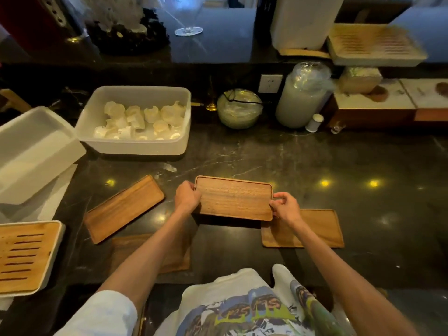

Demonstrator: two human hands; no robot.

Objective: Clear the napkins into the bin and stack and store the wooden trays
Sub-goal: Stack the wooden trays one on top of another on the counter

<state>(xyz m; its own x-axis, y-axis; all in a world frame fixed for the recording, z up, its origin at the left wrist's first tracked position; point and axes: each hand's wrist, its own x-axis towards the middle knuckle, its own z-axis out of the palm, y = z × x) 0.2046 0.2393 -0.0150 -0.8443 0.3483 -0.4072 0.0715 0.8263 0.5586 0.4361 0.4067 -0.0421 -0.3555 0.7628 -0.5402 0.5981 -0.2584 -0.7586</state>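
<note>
I hold a rectangular wooden tray (234, 198) above the dark marble counter, my left hand (186, 197) gripping its left short edge and my right hand (286, 207) its right short edge. Another wooden tray (123, 209) lies angled on the counter to the left. A third tray (320, 229) lies flat under my right hand. A fourth (174, 253) rests near the counter's front edge, partly hidden by my left forearm. A white bin (135, 146) at the back left holds several rolled white napkins (140, 120).
An empty white bin (31, 151) sits tilted at far left. A slatted wooden tray on a white base (26, 255) stands at the front left. Jars, a glass bowl (238, 109) and a wooden box line the back wall. Another slatted tray (373, 44) rests on the upper ledge.
</note>
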